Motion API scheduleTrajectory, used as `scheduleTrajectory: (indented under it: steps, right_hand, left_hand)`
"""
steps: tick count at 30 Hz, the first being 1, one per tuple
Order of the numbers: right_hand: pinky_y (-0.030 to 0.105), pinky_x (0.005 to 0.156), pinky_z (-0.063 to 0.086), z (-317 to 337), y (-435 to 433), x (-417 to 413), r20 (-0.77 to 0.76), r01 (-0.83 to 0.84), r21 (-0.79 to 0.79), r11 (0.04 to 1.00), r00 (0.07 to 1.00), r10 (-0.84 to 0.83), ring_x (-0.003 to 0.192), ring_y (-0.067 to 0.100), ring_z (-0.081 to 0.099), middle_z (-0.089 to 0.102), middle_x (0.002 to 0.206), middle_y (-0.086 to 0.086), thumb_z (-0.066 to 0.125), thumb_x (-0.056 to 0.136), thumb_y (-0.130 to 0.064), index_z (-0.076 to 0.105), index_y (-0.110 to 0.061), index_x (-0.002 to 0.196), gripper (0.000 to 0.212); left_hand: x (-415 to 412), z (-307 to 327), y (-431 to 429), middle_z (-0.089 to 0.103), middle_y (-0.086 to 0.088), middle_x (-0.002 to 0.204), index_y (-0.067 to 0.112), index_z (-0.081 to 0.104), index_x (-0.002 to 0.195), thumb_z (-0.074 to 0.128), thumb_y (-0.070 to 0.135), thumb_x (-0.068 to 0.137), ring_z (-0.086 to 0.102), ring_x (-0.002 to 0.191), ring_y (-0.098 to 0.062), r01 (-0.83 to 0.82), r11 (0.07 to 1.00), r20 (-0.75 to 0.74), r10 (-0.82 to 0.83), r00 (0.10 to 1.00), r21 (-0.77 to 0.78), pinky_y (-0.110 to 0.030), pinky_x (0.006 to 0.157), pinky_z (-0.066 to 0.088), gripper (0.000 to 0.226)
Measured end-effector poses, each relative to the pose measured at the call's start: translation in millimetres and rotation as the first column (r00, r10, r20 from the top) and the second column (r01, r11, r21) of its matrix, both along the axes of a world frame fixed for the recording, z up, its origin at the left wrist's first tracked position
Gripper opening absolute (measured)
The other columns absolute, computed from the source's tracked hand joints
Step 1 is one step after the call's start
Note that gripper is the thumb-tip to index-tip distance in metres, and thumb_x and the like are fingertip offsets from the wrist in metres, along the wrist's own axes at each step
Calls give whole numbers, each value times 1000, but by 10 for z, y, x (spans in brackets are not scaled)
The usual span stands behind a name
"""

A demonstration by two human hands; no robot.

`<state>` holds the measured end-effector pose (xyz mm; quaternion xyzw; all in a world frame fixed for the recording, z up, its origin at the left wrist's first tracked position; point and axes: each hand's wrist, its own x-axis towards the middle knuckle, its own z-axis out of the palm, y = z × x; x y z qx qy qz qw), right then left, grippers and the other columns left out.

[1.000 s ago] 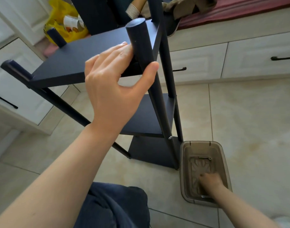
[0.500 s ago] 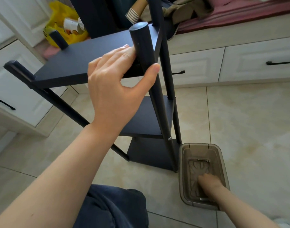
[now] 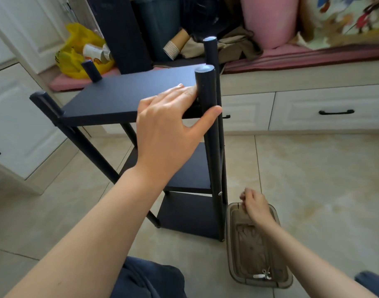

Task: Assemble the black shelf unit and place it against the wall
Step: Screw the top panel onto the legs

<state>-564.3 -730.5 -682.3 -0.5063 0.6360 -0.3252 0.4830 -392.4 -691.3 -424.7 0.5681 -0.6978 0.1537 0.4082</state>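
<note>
Right hand [image 3: 254, 206] hovers over the tray [image 3: 231, 254], fingers curled; whether they pinch anything cannot be made out. Tray contents are blurred. Left hand [image 3: 164, 134] clasps the near post [image 3: 205, 87] of the shelf [image 3: 128, 97]: fingers flat on the top board, thumb hooked around. The shelf is black, three-tiered, upright on the floor [image 3: 313, 190] before white drawers [image 3: 313, 110].

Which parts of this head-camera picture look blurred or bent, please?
Head view: printed cushion smeared at top right; right hand above the box slightly soft; drawer fronts bowed by the wide lens; left hand on the shelf sharp.
</note>
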Motion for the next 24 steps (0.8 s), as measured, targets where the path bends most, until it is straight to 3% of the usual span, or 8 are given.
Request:
scheduleTrajectory:
  steps: [2, 4, 7, 10, 12, 17, 24]
  right_hand:
    - [37, 69, 43, 367, -21, 160, 221, 79, -5, 997, 972, -76, 73, 22, 53, 55, 74, 9, 34, 107, -27, 56, -8, 80, 39]
    - [35, 69, 46, 714, 1, 293, 336, 116, -87, 989, 938, -81, 73, 20, 55, 57, 77, 11, 33, 107, -27, 55, -8, 81, 40]
    - [38, 74, 51, 1045, 79, 412, 356, 165, -262, 951, 932, -64, 79, 23, 63, 66, 82, 13, 32, 108, -26, 57, -13, 78, 41]
    - [41, 77, 54, 1174, 106, 513, 356, 109, -289, 951, 935, 1, 85, 26, 67, 72, 85, 12, 29, 108, -28, 55, -9, 84, 40]
    - [36, 69, 51, 1231, 77, 596, 322, 29, -291, 956, 944, 69, 77, 23, 66, 75, 81, 7, 24, 109, -29, 52, -6, 95, 39]
    - [27, 49, 42, 1382, -68, 785, 382, 16, -316, 949, 917, 112, 48, 16, 50, 54, 57, 12, 21, 109, -24, 46, -1, 98, 36]
    - [35, 48, 43, 1655, -353, 1169, 307, -113, -373, 921, 922, 237, 50, 23, 48, 51, 57, 13, 22, 109, -23, 42, 1, 98, 33]
  left_hand:
    - [-11, 19, 6, 73, 5, 118, 21, 72, 122, 55, 55, 93, 61, 125, -20, 2, 1000, 6, -2, 1000, 16, -47, 103, 44, 48]
    - [-25, 35, -2, 73, 6, 118, 22, 72, 121, 51, 57, 93, 60, 127, -22, -7, 1000, 17, 6, 1000, 31, -43, 102, 40, 49]
    - [-42, 49, -39, 74, 8, 115, 24, 72, 119, 50, 57, 92, 60, 127, -23, -36, 999, 25, 35, 999, 33, -36, 96, 36, 48]
    - [-44, 60, -77, 75, 9, 109, 26, 72, 119, 50, 58, 91, 62, 124, -23, -55, 998, 33, 54, 998, 23, -37, 92, 37, 47]
    - [-32, 80, -99, 75, 10, 105, 27, 72, 119, 48, 59, 91, 64, 121, -23, -65, 997, 46, 63, 997, 38, -38, 92, 41, 48]
    - [93, 167, -160, 74, 7, 90, 27, 74, 116, 58, 56, 91, 69, 96, -25, -96, 994, 9, 95, 995, 47, -40, 82, 48, 41]
    - [543, 389, -244, 75, 0, 91, 31, 67, 130, 56, 60, 93, 67, 89, -23, -203, 978, -66, 207, 976, 55, -35, 79, 43, 48]
